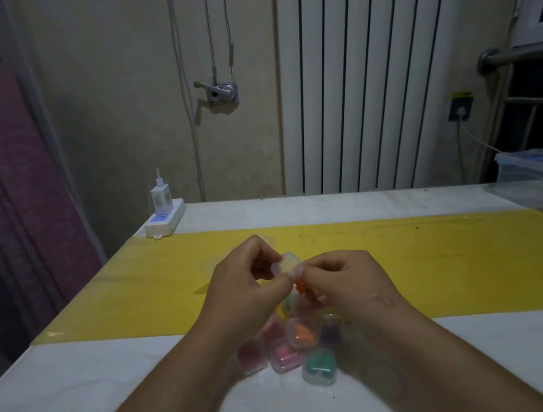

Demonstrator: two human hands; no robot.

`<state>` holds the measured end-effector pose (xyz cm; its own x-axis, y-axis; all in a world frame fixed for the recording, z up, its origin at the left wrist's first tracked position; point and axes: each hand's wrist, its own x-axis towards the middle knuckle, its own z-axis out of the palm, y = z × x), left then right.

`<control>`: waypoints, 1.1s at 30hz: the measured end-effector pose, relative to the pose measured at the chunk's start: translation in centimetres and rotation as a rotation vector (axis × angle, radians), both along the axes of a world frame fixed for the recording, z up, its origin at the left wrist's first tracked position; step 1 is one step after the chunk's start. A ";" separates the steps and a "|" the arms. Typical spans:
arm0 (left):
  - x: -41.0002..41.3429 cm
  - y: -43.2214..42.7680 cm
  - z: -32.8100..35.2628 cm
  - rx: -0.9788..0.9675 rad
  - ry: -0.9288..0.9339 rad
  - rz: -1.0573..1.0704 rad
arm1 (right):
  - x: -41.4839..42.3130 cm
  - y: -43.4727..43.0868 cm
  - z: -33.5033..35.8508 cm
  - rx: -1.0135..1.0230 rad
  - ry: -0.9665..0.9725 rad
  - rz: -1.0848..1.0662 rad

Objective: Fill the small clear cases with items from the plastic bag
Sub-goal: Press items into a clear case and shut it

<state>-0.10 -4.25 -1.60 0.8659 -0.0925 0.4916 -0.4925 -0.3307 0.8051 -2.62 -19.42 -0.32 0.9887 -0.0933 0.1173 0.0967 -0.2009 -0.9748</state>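
Observation:
My left hand (245, 283) pinches a small clear case (287, 264) above the yellow strip, its lid side facing me. Close beside it, my right hand (340, 281) pinches an orange item (300, 286) just under the case, fingers curled. Below my hands lie several filled clear cases: an orange one (303, 332), a pink one (282, 354), a green one (319, 367), a purple one (331, 332) and a red one (250, 354). A crumpled clear plastic bag (212, 263) shows behind my left hand, mostly hidden.
A white power strip (166, 221) with a charger sits at the table's (82, 403) far left corner. A clear plastic container (542, 177) stands at the far right edge. A radiator (366, 72) and wall stand behind the table.

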 end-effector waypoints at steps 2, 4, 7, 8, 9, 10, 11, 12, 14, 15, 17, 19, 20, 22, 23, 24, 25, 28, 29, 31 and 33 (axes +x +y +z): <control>0.0 -0.1 0.4 -0.065 0.023 0.023 | 0.2 0.0 -0.1 0.005 0.004 -0.024; 0.0 0.0 0.8 -0.196 0.097 -0.006 | 0.2 -0.1 0.0 0.097 0.024 -0.031; 0.0 0.4 0.8 -0.253 0.186 -0.047 | -0.1 -0.2 0.5 0.195 0.029 -0.003; -0.1 0.5 0.9 -0.243 0.195 -0.055 | 0.1 -0.3 0.5 0.169 0.013 0.005; -0.1 0.6 0.9 -0.219 0.203 -0.064 | 0.2 -0.4 0.4 0.133 -0.007 0.009; -0.1 0.6 0.9 -0.204 0.221 -0.071 | 0.3 -0.4 0.4 0.104 -0.024 0.011; -0.2 0.6 0.9 -0.194 0.236 -0.088 | 0.4 -0.4 0.3 0.085 -0.036 0.010; -0.2 0.6 0.9 -0.180 0.251 -0.098 | 0.5 -0.5 0.3 0.073 -0.042 0.010; -0.3 0.6 0.8 -0.104 0.230 -0.092 | 0.5 -0.7 0.2 0.053 -0.058 0.011; -0.4 0.6 0.7 -0.066 0.208 -0.077 | 0.5 -0.8 0.2 0.041 -0.077 0.002; -0.3 0.6 0.6 -0.042 0.185 -0.043 | 0.7 -1.3 0.2 0.004 -0.149 -0.059; -0.1 0.6 0.6 -0.038 0.171 -0.011 | 0.8 -1.9 0.5 -0.015 -0.232 -0.123; -0.1 0.5 0.6 -0.031 0.165 0.003 | 0.7 -2.0 0.6 -0.003 -0.262 -0.136; -0.1 0.5 0.6 -0.021 0.159 0.012 | 0.6 -1.9 0.6 -0.006 -0.300 -0.138; -0.2 0.5 0.6 -0.018 0.162 0.016 | 0.5 -1.6 0.5 -0.032 -0.313 -0.136; -0.2 0.4 0.6 -0.011 0.166 0.020 | 0.5 -1.4 0.4 -0.062 -0.323 -0.135; -0.2 0.4 0.6 -0.002 0.167 0.022 | 0.5 -1.1 0.3 -0.088 -0.332 -0.129; -0.3 0.4 0.6 0.027 0.159 0.031 | 0.4 -0.6 0.0 -0.160 -0.341 -0.092; -0.3 0.4 0.6 0.033 0.159 0.034 | 0.4 -0.5 -0.1 -0.182 -0.342 -0.085; -0.4 0.4 0.7 0.041 0.164 0.038 | 0.3 -0.5 -0.2 -0.239 -0.347 -0.072; -0.4 0.4 0.8 0.048 0.163 0.036 | 0.1 -0.4 -0.2 -0.325 -0.372 -0.065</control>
